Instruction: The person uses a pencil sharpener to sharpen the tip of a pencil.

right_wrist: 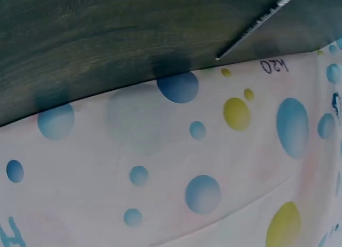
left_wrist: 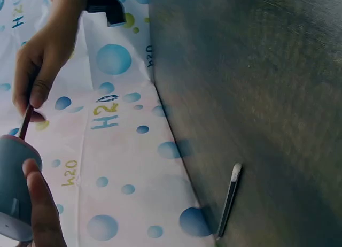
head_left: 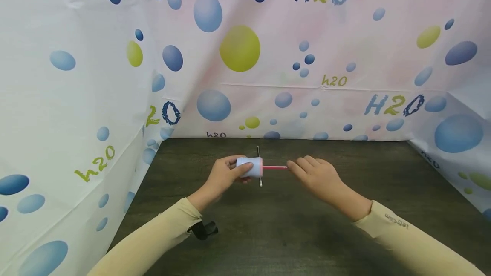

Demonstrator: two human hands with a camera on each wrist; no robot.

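Observation:
My left hand grips a light blue, cylindrical pencil sharpener with a pink end, held sideways above the table. A red pencil runs straight from that pink end to my right hand, which pinches its other end. In the left wrist view the sharpener is at the lower left, with the pencil entering its rounded end; the pencil's tip is hidden inside. Neither hand shows in the right wrist view.
On the dark wooden table lies a black pencil with a white end, partly behind the sharpener in the head view. A white sheet printed with bubbles stands at the back and sides. A black strap hangs by the left sleeve.

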